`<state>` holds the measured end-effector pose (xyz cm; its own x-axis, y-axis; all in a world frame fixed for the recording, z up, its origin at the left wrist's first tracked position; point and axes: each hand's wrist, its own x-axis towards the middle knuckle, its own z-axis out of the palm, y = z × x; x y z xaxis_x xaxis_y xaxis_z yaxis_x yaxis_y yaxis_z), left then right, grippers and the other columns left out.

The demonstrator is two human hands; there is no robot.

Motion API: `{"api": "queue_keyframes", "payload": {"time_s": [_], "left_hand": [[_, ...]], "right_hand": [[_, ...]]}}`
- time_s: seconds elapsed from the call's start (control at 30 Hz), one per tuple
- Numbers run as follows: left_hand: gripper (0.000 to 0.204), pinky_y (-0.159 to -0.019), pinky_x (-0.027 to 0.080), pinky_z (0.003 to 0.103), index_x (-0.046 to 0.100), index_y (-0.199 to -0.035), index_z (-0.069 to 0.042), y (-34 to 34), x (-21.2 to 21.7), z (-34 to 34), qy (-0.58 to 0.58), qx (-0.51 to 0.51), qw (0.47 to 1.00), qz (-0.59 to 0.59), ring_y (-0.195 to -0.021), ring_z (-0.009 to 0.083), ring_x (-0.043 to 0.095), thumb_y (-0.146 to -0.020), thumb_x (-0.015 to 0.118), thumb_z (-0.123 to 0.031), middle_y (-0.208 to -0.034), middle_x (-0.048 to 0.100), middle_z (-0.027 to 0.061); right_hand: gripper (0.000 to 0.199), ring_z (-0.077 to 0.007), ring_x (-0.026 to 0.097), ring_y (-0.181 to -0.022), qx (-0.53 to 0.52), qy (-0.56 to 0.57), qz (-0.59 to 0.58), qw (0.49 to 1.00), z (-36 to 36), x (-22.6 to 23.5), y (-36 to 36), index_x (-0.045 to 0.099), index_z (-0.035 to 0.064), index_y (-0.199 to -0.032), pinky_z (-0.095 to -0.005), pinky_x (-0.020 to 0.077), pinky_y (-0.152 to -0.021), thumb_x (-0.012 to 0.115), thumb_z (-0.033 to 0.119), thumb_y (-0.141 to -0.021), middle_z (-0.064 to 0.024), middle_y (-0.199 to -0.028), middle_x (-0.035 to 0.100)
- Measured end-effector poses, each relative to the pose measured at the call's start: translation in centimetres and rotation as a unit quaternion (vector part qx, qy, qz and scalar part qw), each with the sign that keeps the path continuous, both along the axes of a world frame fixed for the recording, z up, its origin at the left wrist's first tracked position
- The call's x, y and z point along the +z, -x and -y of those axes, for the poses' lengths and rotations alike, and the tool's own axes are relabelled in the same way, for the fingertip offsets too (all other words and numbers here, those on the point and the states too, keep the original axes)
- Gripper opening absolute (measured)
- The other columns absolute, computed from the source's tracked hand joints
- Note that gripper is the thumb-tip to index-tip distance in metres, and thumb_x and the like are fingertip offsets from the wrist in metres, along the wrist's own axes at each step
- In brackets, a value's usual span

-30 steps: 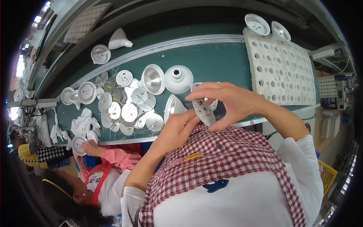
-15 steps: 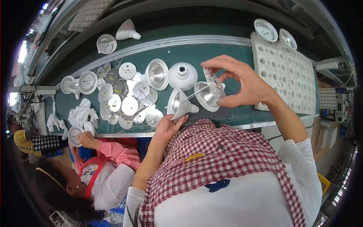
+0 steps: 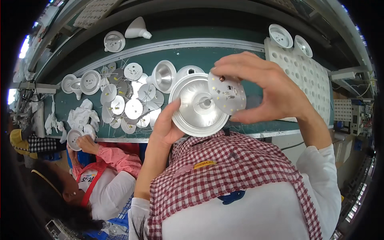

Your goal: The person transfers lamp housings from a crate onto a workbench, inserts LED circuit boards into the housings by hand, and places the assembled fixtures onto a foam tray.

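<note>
My left hand (image 3: 165,126) grips the rim of a white cone-shaped lamp housing (image 3: 193,119), its silvery inside facing up toward me. My right hand (image 3: 276,92) pinches a round LED circuit board (image 3: 228,96) by its edge between thumb and fingers. Small yellow chips and dark components show on the board's face. It overlaps the right part of the housing's mouth, tilted, and a thin wire seems to run beneath it to the hole in the housing's centre. Just behind stand another silver-lined housing (image 3: 164,76) and a partly covered upturned one (image 3: 189,71).
Left of my hands lies a pile of round boards with wires (image 3: 133,108). A white tray with rows of holes (image 3: 300,76) stands at the right. More housings (image 3: 138,29) sit along the back ledge. At the left, a co-worker's hand (image 3: 87,144) holds a white lamp part (image 3: 74,139).
My left hand has lifted the housing and turned its mouth from sideways to face up. The board in my right hand has swung from edge-on to face-up, over the housing's mouth.
</note>
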<state>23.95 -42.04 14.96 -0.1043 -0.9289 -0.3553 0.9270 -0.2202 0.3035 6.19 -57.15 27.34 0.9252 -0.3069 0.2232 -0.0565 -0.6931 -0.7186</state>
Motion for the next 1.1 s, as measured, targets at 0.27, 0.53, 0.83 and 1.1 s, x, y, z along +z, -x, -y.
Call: {"api": "queue_keyframes", "payload": {"time_s": [0.27, 0.53, 0.83, 1.1], "left_hand": [[0.054, -0.093, 0.046, 0.039, 0.03, -0.133, -0.007, 1.6, 3.8, 1.4, -0.054, -0.021, 0.99, 0.126, -0.117, 0.0249, 0.047, -0.093, 0.038, -0.042, -0.13, 0.042, 0.0137], [0.056, -0.089, 0.049, 0.04, 0.029, -0.133, -0.007, 2.1, 3.6, 1.5, -0.029, -0.034, 0.993, 0.112, -0.114, 0.0258, 0.049, -0.092, 0.037, -0.045, -0.129, 0.043, 0.0143], [0.056, -0.088, 0.05, 0.038, 0.031, -0.131, -0.006, 2.3, 3.5, 1.2, -0.02, -0.026, 0.994, 0.107, -0.112, 0.0247, 0.051, -0.09, 0.045, -0.041, -0.126, 0.045, 0.0151], [0.047, -0.083, 0.052, 0.033, 0.037, -0.126, -0.001, 0.5, 2.7, 0.5, -0.077, -0.085, 0.983, 0.141, -0.102, 0.0222, 0.057, -0.085, 0.053, -0.018, -0.114, 0.052, 0.0138]], "right_hand": [[0.058, -0.0303, 0.05, -0.105, 0.044, 0.129, -0.119, 0.983, -0.3, -1.2, -0.9, 0.055, 0.0038, -0.111, -0.0383, 0.0432, -0.087, 0.072, 0.016, -0.058, -0.0148, -0.113, 0.054], [0.056, -0.0274, 0.049, -0.103, 0.091, 0.175, -0.131, 0.971, -0.5, -2.5, -1.5, 0.056, 0.0049, -0.11, -0.0392, 0.0393, -0.085, 0.072, 0.016, -0.058, -0.0115, -0.11, 0.055], [0.05, -0.0254, 0.048, -0.102, 0.092, 0.225, -0.087, 0.966, -0.8, -3.1, -1.6, 0.058, 0.0089, -0.107, -0.039, 0.0388, -0.084, 0.074, 0.016, -0.06, -0.0084, -0.109, 0.054], [0.03, -0.0258, 0.048, -0.099, 0.033, 0.162, -0.047, 0.985, -1.2, -4.6, -0.7, 0.061, 0.0097, -0.094, -0.0372, 0.0402, -0.082, 0.071, 0.013, -0.065, -0.0083, -0.103, 0.054]]}}
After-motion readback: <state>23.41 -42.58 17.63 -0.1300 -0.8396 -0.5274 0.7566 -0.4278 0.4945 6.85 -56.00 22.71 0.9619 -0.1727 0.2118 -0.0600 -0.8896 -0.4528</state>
